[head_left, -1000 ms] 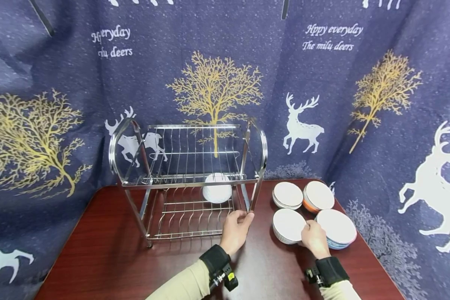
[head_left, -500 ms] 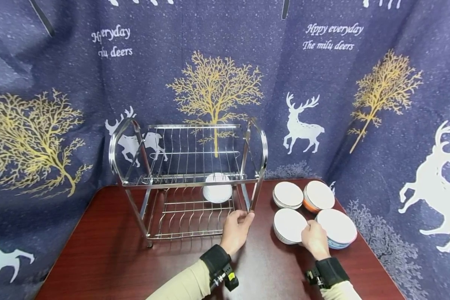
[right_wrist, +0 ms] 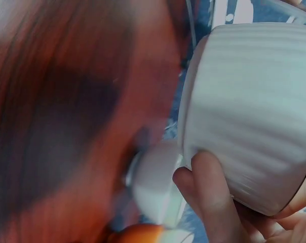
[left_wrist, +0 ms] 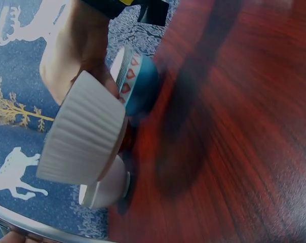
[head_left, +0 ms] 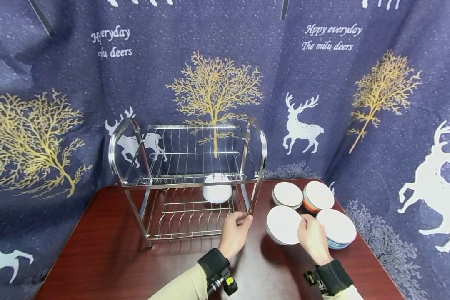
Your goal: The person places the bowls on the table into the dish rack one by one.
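Note:
A white bowl with ribbed sides (head_left: 283,225) hangs above the table, its shadow below it. My right hand (head_left: 313,238) grips it by the right side of its rim; in the right wrist view the fingers (right_wrist: 212,190) lie along the ribbed outside (right_wrist: 254,101). In the left wrist view the same bowl (left_wrist: 84,134) is lifted and tilted. My left hand (head_left: 235,234) pinches the lower front right post of the metal dish rack (head_left: 191,184). Inside the rack's lower tier, at the right, stands another white bowl (head_left: 217,189).
Behind the held bowl is a white bowl stack (head_left: 287,194), with an orange-banded stack (head_left: 318,196) beside it. Blue-sided bowls (head_left: 336,229) stand right of my right hand. The dark red table (head_left: 97,258) meets a printed blue curtain (head_left: 225,33) at the back.
My right hand has raised the ribbed white bowl off the table and shifted it slightly left. The left hand stays at the rack post.

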{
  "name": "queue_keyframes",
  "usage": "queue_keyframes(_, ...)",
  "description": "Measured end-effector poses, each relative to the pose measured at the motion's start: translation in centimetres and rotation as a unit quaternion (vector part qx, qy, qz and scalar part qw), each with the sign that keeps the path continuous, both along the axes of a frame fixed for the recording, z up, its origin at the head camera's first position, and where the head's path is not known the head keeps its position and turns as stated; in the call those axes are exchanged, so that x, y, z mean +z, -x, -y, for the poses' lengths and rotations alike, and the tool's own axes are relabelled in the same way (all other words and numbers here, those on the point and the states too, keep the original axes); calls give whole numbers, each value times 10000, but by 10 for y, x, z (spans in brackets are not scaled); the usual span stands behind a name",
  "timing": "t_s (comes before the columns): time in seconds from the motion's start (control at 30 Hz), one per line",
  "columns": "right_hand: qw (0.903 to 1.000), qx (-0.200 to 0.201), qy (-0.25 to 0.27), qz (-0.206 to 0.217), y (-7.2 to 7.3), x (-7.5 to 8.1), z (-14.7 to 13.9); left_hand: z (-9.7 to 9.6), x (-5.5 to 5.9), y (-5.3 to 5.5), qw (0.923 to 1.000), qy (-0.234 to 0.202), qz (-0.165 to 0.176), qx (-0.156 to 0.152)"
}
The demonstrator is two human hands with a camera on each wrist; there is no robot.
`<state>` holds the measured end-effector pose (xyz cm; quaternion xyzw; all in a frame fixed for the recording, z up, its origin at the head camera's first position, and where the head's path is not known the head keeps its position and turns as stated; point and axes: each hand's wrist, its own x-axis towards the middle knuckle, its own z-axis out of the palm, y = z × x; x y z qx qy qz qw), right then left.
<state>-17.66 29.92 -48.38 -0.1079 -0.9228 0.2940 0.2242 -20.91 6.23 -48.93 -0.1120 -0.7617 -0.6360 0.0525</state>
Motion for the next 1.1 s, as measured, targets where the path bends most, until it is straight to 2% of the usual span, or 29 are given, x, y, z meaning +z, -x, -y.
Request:
queue_keyframes(0.23, 9996, 113, -5, -268, -9, 17, 16, 4, 2, -8, 9997, -168, 146, -136)
queue_keyframes(0.4, 9993, 203, -80, -288, -15, 25, 25, 8, 4, -17, 9984, -264, 333, -374)
queue_keyframes(0.5, 9990, 278, -90, -325, -20, 29, 31, 10, 7, -24, 9958, -388, 588, -580)
queue_keyframes(0.57, 9989, 329, -84, -337, -22, 32, 36, 12, 10, -28, 9910, -621, 868, -811)
queue_keyframes(0.67, 9985, 406, -54, -355, -26, 35, 42, 15, 12, -33, 9739, -1226, 1362, -1337)
queue_keyframes(0.77, 9983, 473, -28, -352, -28, 39, 48, 18, 12, -35, 9461, -1934, 1763, -1906)
queue_keyframes(0.9, 9981, 531, -12, -309, -30, 41, 53, 26, 8, -34, 9143, -2458, 2058, -2476)
queue_keyframes(1.0, 9981, 572, 60, -210, -31, 41, 56, 31, 7, -32, 8975, -2627, 2236, -2747)
queue_keyframes(1.1, 9981, 597, 122, -103, -31, 40, 59, 35, 5, -32, 8897, -2681, 2305, -2890)
